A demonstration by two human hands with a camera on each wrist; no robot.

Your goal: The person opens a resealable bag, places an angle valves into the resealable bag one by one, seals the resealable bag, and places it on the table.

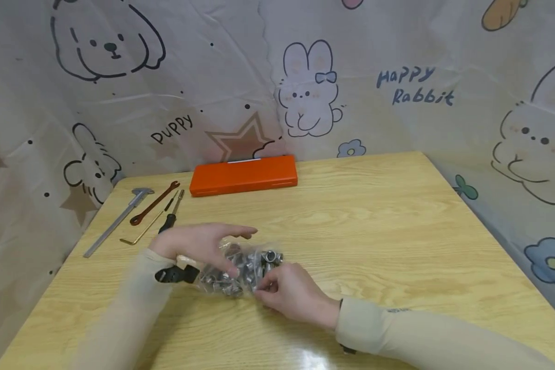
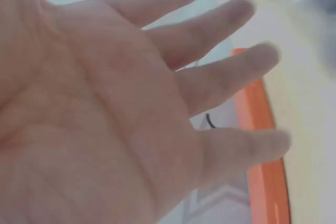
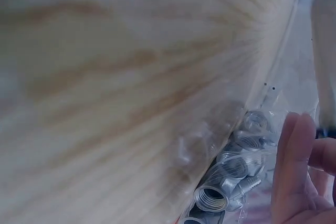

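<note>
A clear plastic bag (image 1: 213, 282) filled with shiny metal threaded fittings (image 3: 212, 199) lies on the table; whether it is one bag or two side by side I cannot tell. My left hand (image 1: 199, 243) hovers over its left part, thumb above the plastic and fingers extended; the left wrist view shows the bare palm (image 2: 121, 87) with fingers spread and nothing held. At the bag's near right edge, my right hand (image 1: 298, 294) pinches the plastic between thumb and fingers. In the right wrist view, the right hand's fingers (image 3: 295, 166) are beside the fittings, the pinch itself partly hidden.
An orange case (image 1: 243, 177) lies at the table's back edge. On the left are a caliper (image 1: 117, 226), a reddish wrench (image 1: 154, 204), a thin brass-coloured rod with a bent end (image 1: 143, 233) and a black-handled screwdriver (image 1: 168, 222), partly behind the left hand. A printed cloth (image 1: 351, 118) hangs behind the table.
</note>
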